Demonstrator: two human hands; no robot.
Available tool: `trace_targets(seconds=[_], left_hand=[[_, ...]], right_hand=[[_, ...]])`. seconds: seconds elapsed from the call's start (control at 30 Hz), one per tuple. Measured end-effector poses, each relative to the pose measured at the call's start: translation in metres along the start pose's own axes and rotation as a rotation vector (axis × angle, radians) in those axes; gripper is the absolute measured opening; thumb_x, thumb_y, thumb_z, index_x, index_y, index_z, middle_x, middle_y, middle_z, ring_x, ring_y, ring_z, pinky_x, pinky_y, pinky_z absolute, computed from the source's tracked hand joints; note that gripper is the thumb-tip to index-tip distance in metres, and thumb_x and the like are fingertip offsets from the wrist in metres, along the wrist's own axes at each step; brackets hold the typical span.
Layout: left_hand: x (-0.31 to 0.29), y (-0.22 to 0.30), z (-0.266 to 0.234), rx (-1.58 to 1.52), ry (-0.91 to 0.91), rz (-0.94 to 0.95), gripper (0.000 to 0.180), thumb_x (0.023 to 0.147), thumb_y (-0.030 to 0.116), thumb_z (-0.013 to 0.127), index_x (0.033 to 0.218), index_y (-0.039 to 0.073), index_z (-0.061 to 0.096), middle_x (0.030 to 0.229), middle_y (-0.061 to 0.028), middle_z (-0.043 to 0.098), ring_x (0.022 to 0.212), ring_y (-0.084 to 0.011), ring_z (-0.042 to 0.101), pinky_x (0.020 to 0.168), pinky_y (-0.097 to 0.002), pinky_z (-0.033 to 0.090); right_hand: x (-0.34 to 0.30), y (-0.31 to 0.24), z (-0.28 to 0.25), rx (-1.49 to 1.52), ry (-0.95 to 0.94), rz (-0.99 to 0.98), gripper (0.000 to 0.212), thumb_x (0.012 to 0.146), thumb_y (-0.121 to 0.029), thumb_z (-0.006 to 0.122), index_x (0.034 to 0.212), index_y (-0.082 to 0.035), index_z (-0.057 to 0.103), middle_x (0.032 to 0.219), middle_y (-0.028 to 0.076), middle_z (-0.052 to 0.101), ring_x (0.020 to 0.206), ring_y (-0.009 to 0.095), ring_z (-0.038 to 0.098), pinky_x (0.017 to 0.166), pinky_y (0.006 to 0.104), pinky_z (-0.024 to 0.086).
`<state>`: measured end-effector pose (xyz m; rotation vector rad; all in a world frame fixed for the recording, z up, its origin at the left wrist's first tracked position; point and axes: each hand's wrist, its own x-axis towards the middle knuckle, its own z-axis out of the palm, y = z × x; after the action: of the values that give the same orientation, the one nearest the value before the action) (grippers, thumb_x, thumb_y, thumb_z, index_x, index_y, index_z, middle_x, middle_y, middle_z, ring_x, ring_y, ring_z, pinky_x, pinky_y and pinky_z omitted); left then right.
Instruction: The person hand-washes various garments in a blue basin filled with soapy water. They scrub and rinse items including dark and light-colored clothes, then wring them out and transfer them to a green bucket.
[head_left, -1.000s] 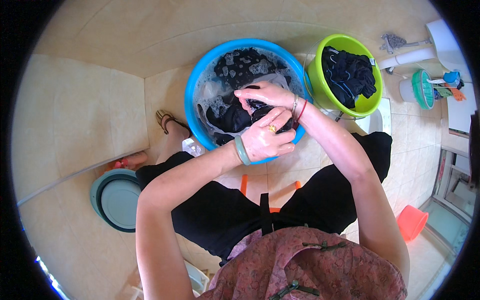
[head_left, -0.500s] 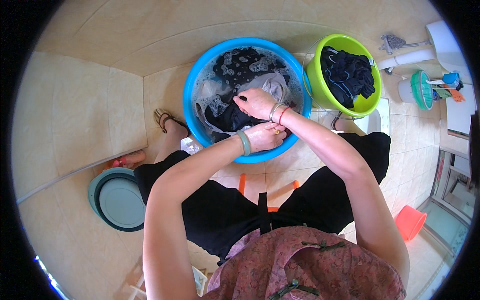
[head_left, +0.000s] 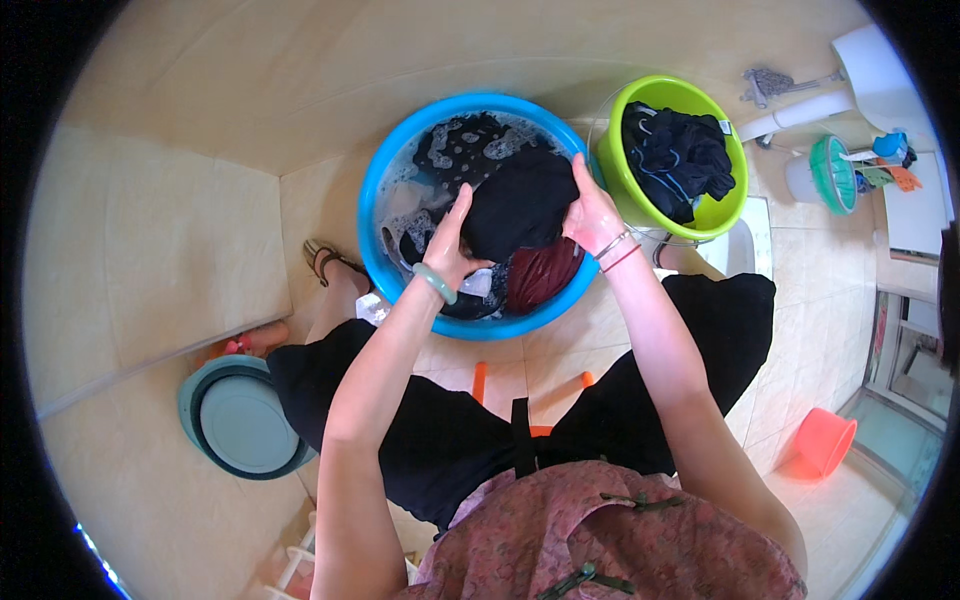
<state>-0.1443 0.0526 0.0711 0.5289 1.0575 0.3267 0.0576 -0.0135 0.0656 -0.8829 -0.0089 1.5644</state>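
Directly between both hands point(head_left: 453, 248), held: black cloth point(head_left: 523, 205), over blue basin point(head_left: 510, 328).

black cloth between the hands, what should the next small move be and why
Probably bring the left hand and right hand together to squeeze the black cloth: they stand apart at its two sides, and it is bunched between them over the blue tub of foamy water.

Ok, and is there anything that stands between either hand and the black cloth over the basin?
Nothing visible does: the left hand and right hand hold the black cloth directly by its two sides. The dark red cloth in the basin lies toward the person, not between.
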Motion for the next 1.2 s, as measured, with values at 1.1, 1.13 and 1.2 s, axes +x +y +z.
trace_targets(seconds=[1.1,1.13,1.2], left_hand=[[0.126,-0.117,0.232,0.247,-0.447,0.454,0.062,0.085,-0.004,0.052,0.144,0.011,0.038,0.147,-0.0151,0.037,0.137,-0.0293,0.034,0.106,-0.0358,0.036],[0.109,-0.104,0.222,0.12,-0.451,0.343,0.062,0.086,-0.003,0.053,0.144,0.013,0.038,0.147,-0.0145,0.038,0.136,-0.0292,0.035,0.105,-0.0365,0.038],[0.106,-0.08,0.176,0.148,-0.359,0.284,0.057,0.089,0.003,0.054,0.143,0.015,0.039,0.143,-0.0132,0.041,0.125,-0.0252,0.046,0.099,-0.0369,0.043]], right_hand=[[-0.011,-0.108,-0.207,-1.329,1.148,-0.864,0.067,0.086,-0.039,0.064,0.139,-0.005,0.041,0.148,0.028,0.024,0.137,0.044,0.025,0.113,0.0452,0.021],[-0.018,-0.103,-0.197,-1.373,1.217,-0.931,0.064,0.086,-0.038,0.064,0.138,-0.005,0.043,0.148,0.028,0.026,0.136,0.044,0.027,0.113,0.0459,0.022],[-0.02,-0.097,-0.126,-1.488,1.113,-1.127,0.052,0.087,-0.026,0.063,0.133,-0.006,0.049,0.144,0.027,0.033,0.131,0.044,0.033,0.11,0.0477,0.026]])
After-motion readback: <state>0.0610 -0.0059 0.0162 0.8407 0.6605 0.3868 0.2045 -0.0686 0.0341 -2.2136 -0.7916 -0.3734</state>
